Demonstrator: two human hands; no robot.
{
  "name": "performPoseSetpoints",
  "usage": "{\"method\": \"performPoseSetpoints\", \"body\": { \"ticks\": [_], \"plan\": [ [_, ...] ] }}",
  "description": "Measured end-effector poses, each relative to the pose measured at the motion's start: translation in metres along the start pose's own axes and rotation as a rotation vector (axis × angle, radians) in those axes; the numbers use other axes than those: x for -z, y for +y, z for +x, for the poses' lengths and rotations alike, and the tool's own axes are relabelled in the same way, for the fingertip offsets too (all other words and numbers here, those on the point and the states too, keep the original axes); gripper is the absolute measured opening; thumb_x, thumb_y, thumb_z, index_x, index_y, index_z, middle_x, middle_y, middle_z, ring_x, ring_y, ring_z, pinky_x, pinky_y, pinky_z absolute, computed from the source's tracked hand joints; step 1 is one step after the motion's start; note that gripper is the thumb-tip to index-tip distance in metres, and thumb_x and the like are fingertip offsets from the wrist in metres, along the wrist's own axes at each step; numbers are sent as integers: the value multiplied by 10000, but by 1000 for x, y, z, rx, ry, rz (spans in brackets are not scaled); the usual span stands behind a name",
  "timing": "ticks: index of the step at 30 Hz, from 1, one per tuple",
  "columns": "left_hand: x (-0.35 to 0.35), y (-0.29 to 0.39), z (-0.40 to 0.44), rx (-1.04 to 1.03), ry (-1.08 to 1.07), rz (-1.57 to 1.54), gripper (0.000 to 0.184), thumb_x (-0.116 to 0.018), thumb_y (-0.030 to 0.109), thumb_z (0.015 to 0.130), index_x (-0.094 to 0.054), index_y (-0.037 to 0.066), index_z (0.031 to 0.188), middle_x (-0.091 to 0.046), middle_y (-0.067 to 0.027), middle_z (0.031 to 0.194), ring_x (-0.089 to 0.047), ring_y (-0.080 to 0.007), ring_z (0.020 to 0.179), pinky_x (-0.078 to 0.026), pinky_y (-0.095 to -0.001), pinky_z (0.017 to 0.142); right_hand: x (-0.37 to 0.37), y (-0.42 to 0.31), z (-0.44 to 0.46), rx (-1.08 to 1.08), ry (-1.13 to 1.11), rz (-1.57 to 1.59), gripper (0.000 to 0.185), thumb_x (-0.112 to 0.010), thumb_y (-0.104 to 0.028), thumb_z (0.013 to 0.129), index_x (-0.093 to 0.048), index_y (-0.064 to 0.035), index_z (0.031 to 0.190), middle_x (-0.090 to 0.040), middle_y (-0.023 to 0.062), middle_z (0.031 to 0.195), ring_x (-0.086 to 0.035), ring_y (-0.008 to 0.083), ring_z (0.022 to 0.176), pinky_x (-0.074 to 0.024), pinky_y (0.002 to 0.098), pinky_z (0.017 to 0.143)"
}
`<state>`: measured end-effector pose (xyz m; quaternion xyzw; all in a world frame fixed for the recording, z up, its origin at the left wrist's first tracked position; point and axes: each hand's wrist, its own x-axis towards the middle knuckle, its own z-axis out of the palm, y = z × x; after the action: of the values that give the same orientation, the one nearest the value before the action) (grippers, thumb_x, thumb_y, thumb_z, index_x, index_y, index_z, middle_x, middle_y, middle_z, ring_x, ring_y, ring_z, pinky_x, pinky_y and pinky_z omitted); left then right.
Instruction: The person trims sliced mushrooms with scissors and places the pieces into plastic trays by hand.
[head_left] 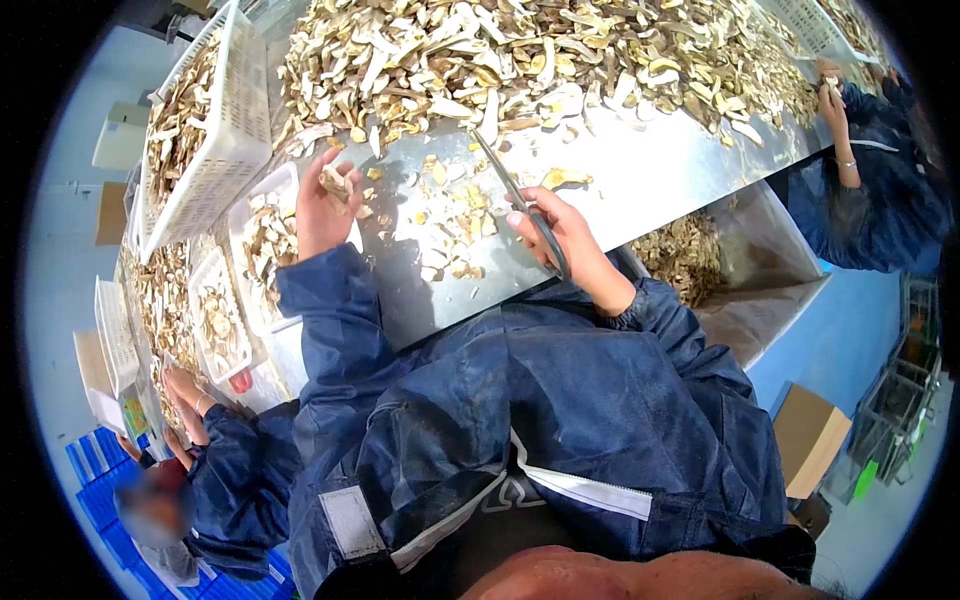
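My left hand [325, 208] is closed on a pale mushroom piece [336, 183] over the metal table [395, 290]. In my right hand [568, 235] is a pair of scissors [508, 180], its blades pointing up and away toward the heap. A large heap of dried mushroom slices [520, 60] spreads over the back of the table. Small yellowish and white scraps [455, 215] lie scattered between my two hands. Left of my left hand stands a white tray [240, 215] of mushroom pieces.
A white perforated crate [225, 150] of slices stands at the left, with a smaller tray [196, 300] below it. A lined box [770, 300] with brown pieces sits under the table's right edge. Co-workers' hands show at far right [833, 105] and lower left [185, 395].
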<state>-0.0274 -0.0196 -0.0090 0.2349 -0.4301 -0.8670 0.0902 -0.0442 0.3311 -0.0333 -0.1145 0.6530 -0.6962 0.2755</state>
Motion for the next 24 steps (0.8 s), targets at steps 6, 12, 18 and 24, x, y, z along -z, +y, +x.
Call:
{"method": "performPoseSetpoints", "body": {
  "ticks": [6,12,18,24],
  "plan": [
    [-12,-10,63,-250,178,1053,304,-764,325,857,-655,51,928,-643,-60,766,-633,-151,708,-483,-316,569,-1,3,1,17,1,29,372,-693,-312,964,-583,-46,1200,-489,-21,675,-421,64,518,-319,245,465],
    [1,-23,82,-339,153,1423,297,-774,288,830,-689,23,934,-670,-85,720,-629,-138,621,-487,-316,560,1,0,-3,38,-1,-17,353,-653,-282,994,-601,-41,1247,-486,-34,679,-423,54,501,-334,227,481],
    [18,0,40,17,237,312,216,-646,240,938,-624,27,962,-602,-21,697,-558,-126,559,-393,-258,433,4,1,0,9,-49,8,356,-653,-277,993,-600,-40,1252,-482,-36,686,-422,48,515,-334,225,486],
    [11,13,51,-74,275,645,210,-625,144,886,-654,45,1069,-638,-49,772,-564,-140,588,-427,-256,516,4,3,1,28,-38,-30,342,-654,-261,992,-600,-47,1254,-487,-35,695,-420,44,526,-333,223,486]
  ]
}}
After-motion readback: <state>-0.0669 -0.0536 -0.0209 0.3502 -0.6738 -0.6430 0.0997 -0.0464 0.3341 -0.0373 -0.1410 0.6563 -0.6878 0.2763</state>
